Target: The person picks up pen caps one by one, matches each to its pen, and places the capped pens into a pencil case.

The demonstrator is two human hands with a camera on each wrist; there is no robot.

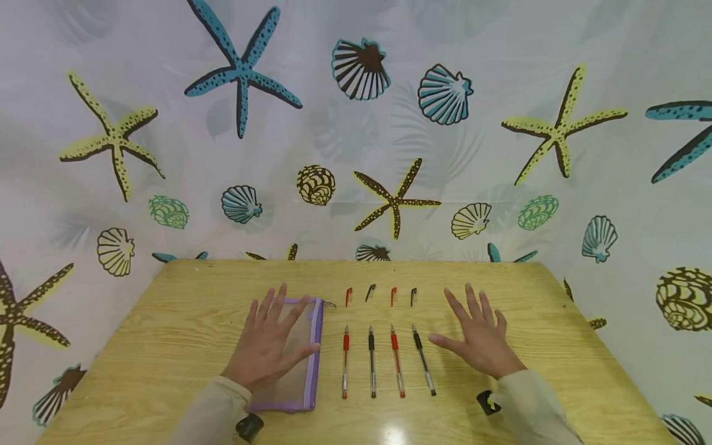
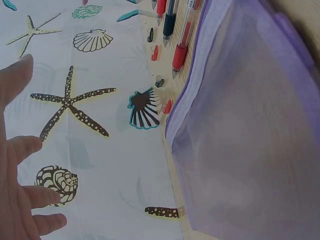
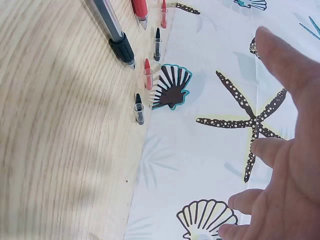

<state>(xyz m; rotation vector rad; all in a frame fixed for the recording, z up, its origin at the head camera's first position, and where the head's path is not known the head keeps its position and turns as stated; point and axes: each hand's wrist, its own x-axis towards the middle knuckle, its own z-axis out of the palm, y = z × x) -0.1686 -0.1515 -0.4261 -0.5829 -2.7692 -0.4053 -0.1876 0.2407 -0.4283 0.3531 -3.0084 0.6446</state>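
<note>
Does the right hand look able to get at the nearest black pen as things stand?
Probably yes: the right hand lies open on the table just beside the black pen, with nothing between them.

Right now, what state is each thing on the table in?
Pouch: flat, under the left hand.
Four pens: uncapped, in a row.
Four caps: off, lined up beyond the pens.
Right hand: fingers spread, holding nothing.
</note>
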